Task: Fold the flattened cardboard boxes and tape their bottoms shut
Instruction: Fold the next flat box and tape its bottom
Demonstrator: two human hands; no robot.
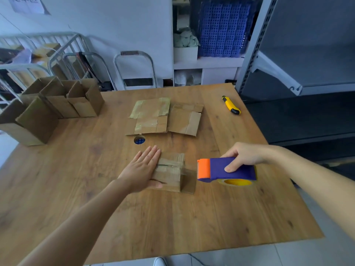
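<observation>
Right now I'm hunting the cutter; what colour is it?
Yellow and black knife, clearest in the head view.

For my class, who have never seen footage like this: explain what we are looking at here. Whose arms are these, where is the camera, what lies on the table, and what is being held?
There is no machine here. The single picture comes from a wide-angle camera worn on a person's head, looking forward and down, so the two bare arms are the wearer's own.

The left hand lies flat on a small cardboard box whose taped bottom faces up. The right hand grips a blue and orange tape dispenser just to the box's right; a strip of clear tape seems to run from it to the box.

On the wooden table also lie flattened boxes further back, folded boxes standing at the far left, and a yellow utility knife at the far right.
</observation>
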